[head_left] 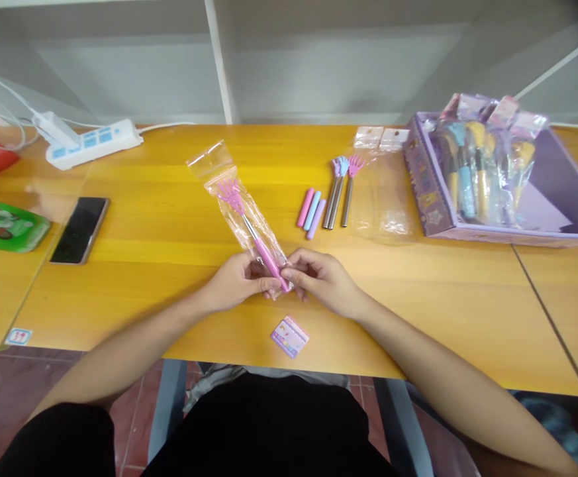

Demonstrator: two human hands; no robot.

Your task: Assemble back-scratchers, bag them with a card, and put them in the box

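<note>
My left hand [236,281] and my right hand [321,278] meet at the middle of the yellow table [169,225]. Both pinch the near end of a clear plastic bag [234,199] that holds a pink back scratcher [251,232] with a hand-shaped head. The bag lies on the table and points away to the upper left. A small purple card [289,336] lies just in front of my hands. Beyond my right hand lie three loose scratchers [336,192] and some empty clear bags [383,192].
A purple box [430,199] full of bagged scratchers stands at the right. A black phone [80,229] lies at the left, with a green packet [5,228] beside it. A white power strip [93,142] with cables sits at the back left.
</note>
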